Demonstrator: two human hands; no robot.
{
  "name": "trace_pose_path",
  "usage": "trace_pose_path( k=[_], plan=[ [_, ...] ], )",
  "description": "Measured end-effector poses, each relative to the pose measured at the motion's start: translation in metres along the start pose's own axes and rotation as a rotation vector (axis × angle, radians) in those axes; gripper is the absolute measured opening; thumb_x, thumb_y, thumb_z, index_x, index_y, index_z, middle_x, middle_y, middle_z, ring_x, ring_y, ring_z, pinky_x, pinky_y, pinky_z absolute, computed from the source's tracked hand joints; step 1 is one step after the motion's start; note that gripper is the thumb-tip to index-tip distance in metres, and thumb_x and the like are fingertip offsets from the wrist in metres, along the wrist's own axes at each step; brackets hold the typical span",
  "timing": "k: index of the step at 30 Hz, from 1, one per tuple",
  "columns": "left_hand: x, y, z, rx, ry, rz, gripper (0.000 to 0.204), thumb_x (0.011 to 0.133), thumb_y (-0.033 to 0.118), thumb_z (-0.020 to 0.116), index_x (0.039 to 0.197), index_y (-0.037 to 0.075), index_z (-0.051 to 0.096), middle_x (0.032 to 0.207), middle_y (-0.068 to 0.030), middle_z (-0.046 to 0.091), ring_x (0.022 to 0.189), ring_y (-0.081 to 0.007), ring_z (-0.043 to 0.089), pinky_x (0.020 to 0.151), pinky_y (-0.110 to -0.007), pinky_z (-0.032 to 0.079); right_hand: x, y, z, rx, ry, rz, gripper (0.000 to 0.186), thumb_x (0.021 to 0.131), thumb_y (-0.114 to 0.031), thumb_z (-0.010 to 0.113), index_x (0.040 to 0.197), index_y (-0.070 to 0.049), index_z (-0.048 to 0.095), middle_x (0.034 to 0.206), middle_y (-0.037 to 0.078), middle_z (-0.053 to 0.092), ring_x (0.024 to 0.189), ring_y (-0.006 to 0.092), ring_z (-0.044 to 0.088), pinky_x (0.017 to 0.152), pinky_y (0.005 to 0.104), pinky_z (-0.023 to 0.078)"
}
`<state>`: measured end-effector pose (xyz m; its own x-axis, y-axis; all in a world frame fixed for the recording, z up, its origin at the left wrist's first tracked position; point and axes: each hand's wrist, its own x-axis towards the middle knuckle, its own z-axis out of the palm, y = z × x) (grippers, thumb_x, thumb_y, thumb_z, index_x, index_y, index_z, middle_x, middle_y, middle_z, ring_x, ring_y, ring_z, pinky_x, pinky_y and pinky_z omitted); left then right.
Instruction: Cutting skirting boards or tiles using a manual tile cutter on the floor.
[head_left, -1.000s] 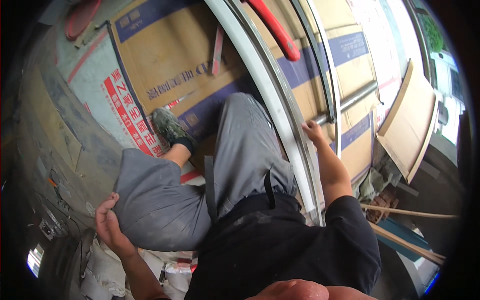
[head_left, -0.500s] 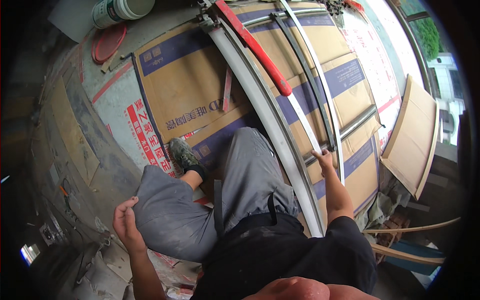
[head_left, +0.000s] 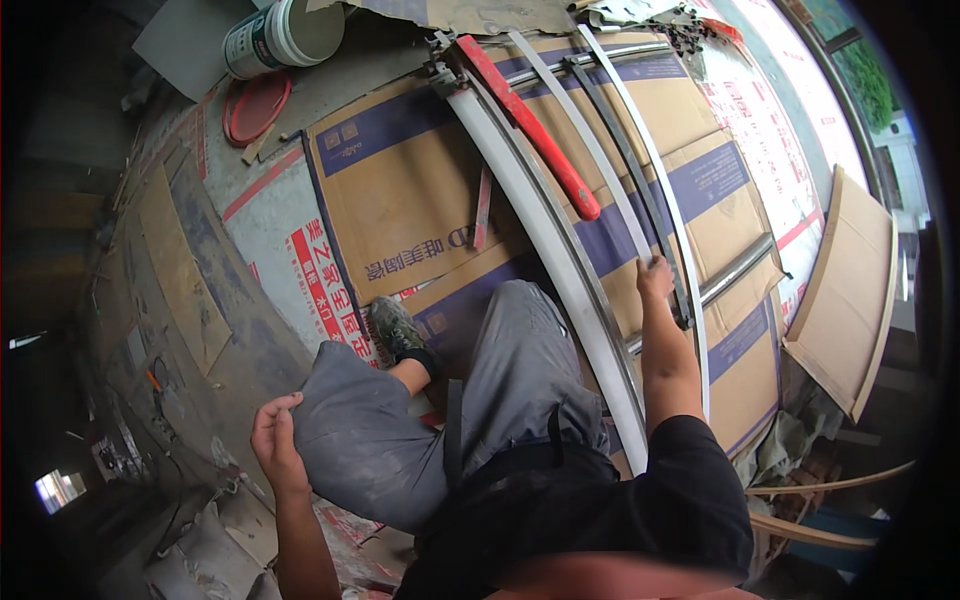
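Observation:
My right hand [head_left: 656, 278] is closed around the near end of a long flat pale strip [head_left: 590, 150]. The strip runs away from me, between a red bar [head_left: 530, 130] on its left and a dark narrow bar [head_left: 640, 185] on its right. Beyond the dark bar lies a second long white strip [head_left: 660, 170]. To the left, a wide pale metal rail [head_left: 545, 245] with a fitting at its far end extends past my leg. My left hand [head_left: 278, 440] rests against my grey-trousered knee [head_left: 345, 385], fingers loosely bent, with nothing visible in it.
Flattened cardboard [head_left: 400, 190] lies under the rails, crossed by a metal tube [head_left: 735, 270]. A white bucket [head_left: 285, 40] and a red lid [head_left: 255, 108] are at the far left. A tan panel [head_left: 843, 295] leans at the right. A thin red strip [head_left: 483, 205] lies beside the rail.
The strip in my right hand has shifted right, apart from the red bar, and its far length now shows. My left hand stays at the knee. The whole view has shifted slightly.

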<state>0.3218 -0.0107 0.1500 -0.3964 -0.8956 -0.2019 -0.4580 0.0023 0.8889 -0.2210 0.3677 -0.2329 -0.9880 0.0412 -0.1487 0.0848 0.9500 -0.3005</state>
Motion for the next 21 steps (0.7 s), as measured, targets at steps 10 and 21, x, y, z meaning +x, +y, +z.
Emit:
trace_pose_path(
  k=[10,21],
  plan=[
    [-0.002,-0.005,0.000,-0.049,0.013,0.040,0.024,0.102,0.011,0.049,0.111,-0.004,0.065,0.114,-0.0144,0.070,0.110,-0.0213,0.063,0.105,-0.034,0.043,-0.120,-0.026,-0.065,0.400,-0.084,-0.516,0.032,0.086,-0.010,0.068,0.117,-0.005,0.062,0.112,0.021,0.060,0.101,0.0371,0.062,0.087,0.0447,0.051],
    [-0.023,-0.011,0.007,-0.118,0.026,0.105,0.023,0.103,0.012,0.050,0.108,-0.003,0.066,0.112,-0.0131,0.071,0.109,-0.0201,0.063,0.104,-0.034,0.043,-0.276,0.117,-0.002,-0.014,-0.346,-0.264,0.096,0.080,-0.035,0.079,0.153,0.002,0.029,0.156,0.027,0.034,0.147,0.0454,0.028,0.119,0.0534,0.025]
  ],
)
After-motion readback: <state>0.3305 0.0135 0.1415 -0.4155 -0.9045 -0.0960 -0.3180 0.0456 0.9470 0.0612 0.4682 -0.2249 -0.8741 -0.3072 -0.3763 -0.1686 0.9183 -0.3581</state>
